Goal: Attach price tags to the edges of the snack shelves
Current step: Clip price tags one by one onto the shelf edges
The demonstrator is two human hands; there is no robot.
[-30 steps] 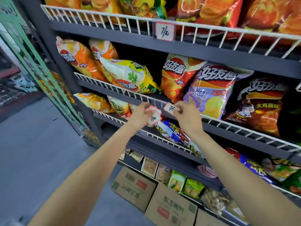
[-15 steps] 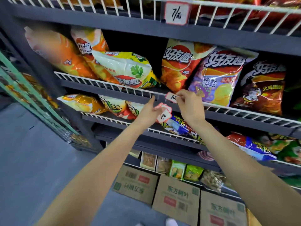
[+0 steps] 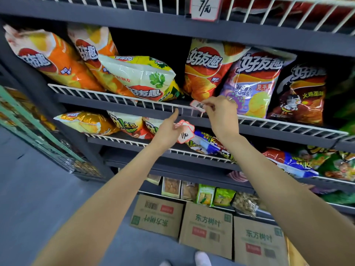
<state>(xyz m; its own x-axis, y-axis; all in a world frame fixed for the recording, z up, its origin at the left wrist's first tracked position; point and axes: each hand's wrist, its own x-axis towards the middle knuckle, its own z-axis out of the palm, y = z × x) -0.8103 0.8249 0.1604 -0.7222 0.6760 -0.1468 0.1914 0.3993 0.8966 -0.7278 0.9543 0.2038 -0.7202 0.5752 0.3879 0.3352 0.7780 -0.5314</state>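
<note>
Progress: one price tag (image 3: 204, 9) already hangs on the top shelf's white wire rail (image 3: 269, 14), reads "7/元". The second is going on now. Right hand (image 3: 221, 116) pinches a red-bordered price tag (image 3: 198, 105) between thumb and fingertips, held against the wire rail (image 3: 134, 100) of the middle chip shelf, just below the orange and purple bags. It looks touching the wire; can't tell if it's clipped on yet. Writing on it starts with "7/", rest is partly covered.

Left hand (image 3: 168, 131) sits just below, index finger extended up to the same rail beside the tag, other fingers curled around a small stack of spare tags (image 3: 184, 131); the front one shows handwritten strokes I can't read for sure.

Left to do, by my read: seat this tag, then the lower shelves. No tags visible on those rails.

Readable text: chip bags carry "好友趣"; the orange bag (image 3: 204, 70), purple bag (image 3: 255, 81) and dark bag (image 3: 303, 87), which reads "火鸡面". Cardboard boxes (image 3: 206, 227) on the floor read "东方树叶".
</note>
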